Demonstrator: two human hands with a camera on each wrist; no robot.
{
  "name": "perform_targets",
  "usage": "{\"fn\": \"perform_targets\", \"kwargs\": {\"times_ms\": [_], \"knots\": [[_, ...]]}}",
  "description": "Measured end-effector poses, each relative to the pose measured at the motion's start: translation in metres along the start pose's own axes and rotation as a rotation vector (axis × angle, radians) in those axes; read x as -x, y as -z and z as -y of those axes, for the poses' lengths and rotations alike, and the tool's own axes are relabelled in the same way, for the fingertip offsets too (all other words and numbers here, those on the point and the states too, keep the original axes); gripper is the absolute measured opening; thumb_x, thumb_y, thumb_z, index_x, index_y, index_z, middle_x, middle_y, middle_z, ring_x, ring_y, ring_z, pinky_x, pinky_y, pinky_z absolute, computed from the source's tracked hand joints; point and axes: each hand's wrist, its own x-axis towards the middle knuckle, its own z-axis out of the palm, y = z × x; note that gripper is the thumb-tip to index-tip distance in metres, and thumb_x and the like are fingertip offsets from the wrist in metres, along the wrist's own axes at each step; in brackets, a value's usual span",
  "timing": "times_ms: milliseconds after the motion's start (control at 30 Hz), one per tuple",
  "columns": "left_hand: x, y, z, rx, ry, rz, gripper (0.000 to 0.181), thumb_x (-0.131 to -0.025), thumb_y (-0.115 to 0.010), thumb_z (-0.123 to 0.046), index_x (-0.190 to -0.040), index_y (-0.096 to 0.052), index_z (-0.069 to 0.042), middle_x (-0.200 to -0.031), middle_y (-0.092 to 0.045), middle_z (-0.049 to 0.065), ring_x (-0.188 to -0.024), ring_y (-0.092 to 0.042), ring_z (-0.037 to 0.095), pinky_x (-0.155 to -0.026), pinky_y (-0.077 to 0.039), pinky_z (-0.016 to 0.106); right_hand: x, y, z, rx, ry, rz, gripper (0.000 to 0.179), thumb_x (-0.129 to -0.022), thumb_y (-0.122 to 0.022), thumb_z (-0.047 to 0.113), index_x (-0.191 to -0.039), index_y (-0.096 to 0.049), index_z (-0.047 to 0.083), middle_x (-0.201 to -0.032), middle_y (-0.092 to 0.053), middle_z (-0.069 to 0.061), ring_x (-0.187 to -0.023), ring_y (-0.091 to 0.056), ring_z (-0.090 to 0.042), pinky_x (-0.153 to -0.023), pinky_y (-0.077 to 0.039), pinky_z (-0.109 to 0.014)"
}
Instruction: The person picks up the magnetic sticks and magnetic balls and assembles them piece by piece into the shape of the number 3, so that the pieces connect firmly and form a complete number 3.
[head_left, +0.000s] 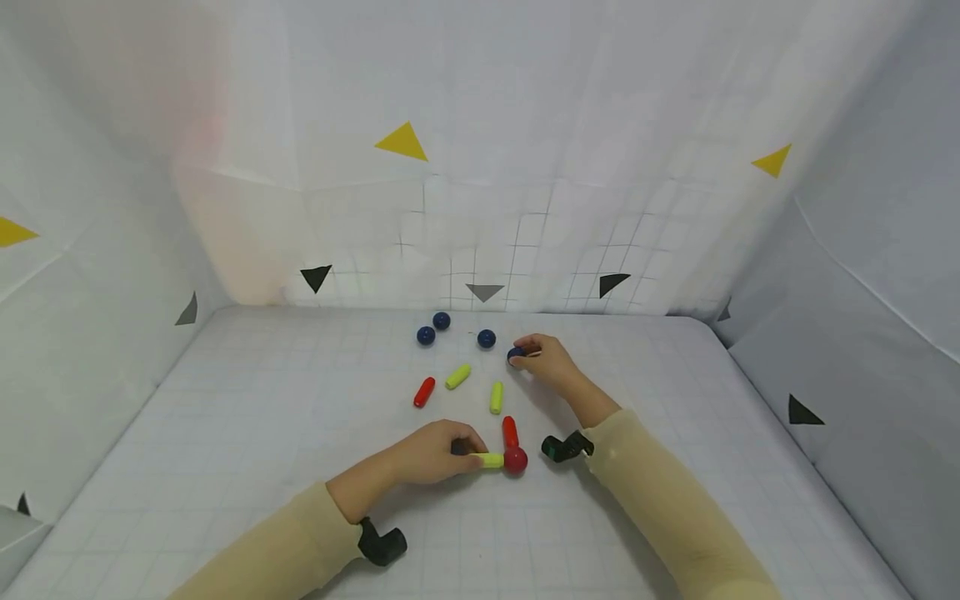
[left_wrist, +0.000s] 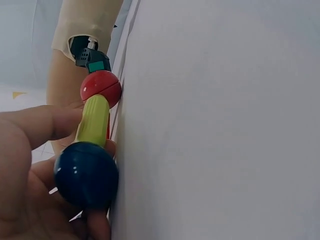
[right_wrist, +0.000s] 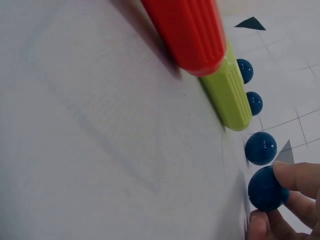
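Note:
My left hand (head_left: 431, 452) grips a joined piece low over the white table. It has a yellow-green rod (left_wrist: 94, 120) with a blue ball (left_wrist: 86, 175) on its near end and a red ball (head_left: 515, 462) on its other end. From the red ball a red rod (head_left: 510, 430) points away toward the back. Thumb and fingers close around the yellow-green rod and the blue ball, partly hiding both in the head view. Farther back on the right, my right hand (head_left: 551, 367) pinches a loose blue ball (right_wrist: 267, 189) between thumb and fingertips, close over the table.
Two blue balls, one (head_left: 426, 336) just before the other (head_left: 442, 321), lie near the back wall. A third blue ball (head_left: 487, 339) is left of my right hand. Between the hands lie a red rod (head_left: 424, 392) and two yellow-green rods (head_left: 458, 376). White sheets enclose the table.

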Motion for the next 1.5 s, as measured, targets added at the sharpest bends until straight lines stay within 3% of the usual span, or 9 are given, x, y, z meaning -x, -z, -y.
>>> {"fn": "perform_targets", "kwargs": {"times_ms": [633,1000,1267,1500], "knots": [[-0.011,-0.009,-0.004,0.017,0.016,0.012,0.013,-0.095,-0.070,-0.030,-0.107,-0.071,-0.024,-0.097,-0.065,-0.014,-0.092,-0.057,0.010,-0.088,-0.049,0.031,0.041,0.007,0.002,-0.005,0.005,0.077,0.038,-0.090,-0.076,0.029,-0.123,-0.067,0.013,-0.117,-0.066,-0.006,-0.108,-0.061,-0.025,-0.088,-0.052,-0.039],[-0.009,-0.010,-0.009,0.020,-0.002,-0.007,0.010,-0.094,-0.071,-0.026,-0.104,-0.072,-0.023,-0.093,-0.065,-0.015,-0.089,-0.057,0.009,-0.084,-0.048,0.029,0.060,0.009,0.007,-0.012,0.009,0.158,0.036,-0.091,-0.075,0.026,-0.124,-0.067,0.012,-0.115,-0.066,-0.006,-0.102,-0.061,-0.023,-0.088,-0.052,-0.038],[-0.009,-0.011,-0.010,0.022,-0.024,-0.012,0.010,-0.093,-0.073,-0.025,-0.103,-0.072,-0.024,-0.092,-0.065,-0.015,-0.088,-0.056,0.008,-0.084,-0.047,0.027,0.066,0.008,0.008,-0.010,0.018,0.186,0.036,-0.092,-0.074,0.025,-0.124,-0.067,0.011,-0.114,-0.065,-0.006,-0.099,-0.061,-0.022,-0.086,-0.053,-0.036],[-0.009,-0.012,-0.012,0.019,-0.007,-0.005,0.012,-0.093,-0.073,-0.026,-0.104,-0.071,-0.024,-0.094,-0.065,-0.015,-0.091,-0.058,0.008,-0.087,-0.049,0.029,0.067,0.009,0.006,-0.016,0.019,0.206,0.035,-0.092,-0.074,0.025,-0.123,-0.067,0.011,-0.114,-0.065,-0.006,-0.099,-0.061,-0.022,-0.085,-0.053,-0.035]]}}
